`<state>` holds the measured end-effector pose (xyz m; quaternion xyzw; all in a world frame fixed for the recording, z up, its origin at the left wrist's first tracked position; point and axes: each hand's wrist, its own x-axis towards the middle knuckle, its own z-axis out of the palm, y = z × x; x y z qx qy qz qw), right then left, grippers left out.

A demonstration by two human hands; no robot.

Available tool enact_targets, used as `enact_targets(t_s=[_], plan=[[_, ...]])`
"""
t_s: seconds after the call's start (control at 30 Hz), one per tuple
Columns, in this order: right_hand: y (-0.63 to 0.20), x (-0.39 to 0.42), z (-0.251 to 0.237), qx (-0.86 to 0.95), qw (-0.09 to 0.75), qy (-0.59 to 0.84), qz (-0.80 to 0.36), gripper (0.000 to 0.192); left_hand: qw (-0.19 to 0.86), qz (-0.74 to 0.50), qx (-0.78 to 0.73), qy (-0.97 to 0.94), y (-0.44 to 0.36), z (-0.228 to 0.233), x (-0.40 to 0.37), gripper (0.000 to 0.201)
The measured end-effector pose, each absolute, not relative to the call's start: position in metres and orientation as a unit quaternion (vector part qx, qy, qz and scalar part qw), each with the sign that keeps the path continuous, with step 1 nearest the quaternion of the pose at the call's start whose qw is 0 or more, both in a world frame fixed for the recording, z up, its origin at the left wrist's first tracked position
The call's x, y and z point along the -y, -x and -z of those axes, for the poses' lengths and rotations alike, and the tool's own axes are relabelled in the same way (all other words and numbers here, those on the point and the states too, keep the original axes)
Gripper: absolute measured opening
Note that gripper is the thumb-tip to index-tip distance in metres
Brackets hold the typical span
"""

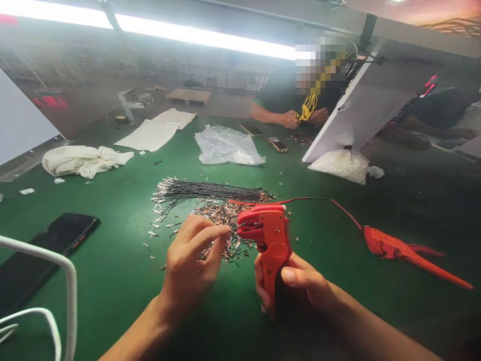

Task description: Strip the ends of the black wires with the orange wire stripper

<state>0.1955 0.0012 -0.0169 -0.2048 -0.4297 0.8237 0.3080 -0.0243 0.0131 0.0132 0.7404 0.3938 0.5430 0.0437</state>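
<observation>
Two phones (pixel 278 144), a plastic bag (pixel 227 146) lie beyond the wires (pixel 210 192).

The single head-worn camera looks forward and steeply down from close above the near edge of the green desk (pixel 112 281), facing across it toward a person's hands (pixel 289 119) at the far side.

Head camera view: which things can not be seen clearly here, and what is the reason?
- Wire piece at the left hand: too thin; fingertips cover it where it enters the red crimping tool.
- Tool handles: hidden inside the right hand.
- Loose metal terminals: too small to tell their shape.
- Black phone: partly cut by the white frame.
- Co-worker's yellow wires: far and blurred.
</observation>
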Motion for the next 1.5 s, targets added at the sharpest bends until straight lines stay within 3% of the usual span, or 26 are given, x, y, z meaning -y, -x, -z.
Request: enact_targets(t_s=[0.43,1.0,1.27,1.5], plan=[[-0.197,0.001,0.028,0.440,0.318,0.226,-0.809,0.037,0.080,-0.553,-0.361,-0.747,0.023,-0.017,-0.014,0.021],[-0.199,0.003,0.032,0.500,0.328,0.280,-0.751,0.038,0.008,-0.516,-0.380,-0.768,0.025,-0.017,-0.015,0.015],[-0.196,0.004,0.018,0.448,0.307,0.221,-0.810,0.047,-0.001,-0.496,-0.404,-0.769,0.027,-0.018,-0.016,0.012],[-0.204,-0.003,0.011,0.438,0.392,0.211,-0.781,0.042,0.002,-0.524,-0.410,-0.747,0.025,-0.014,-0.014,0.017]])
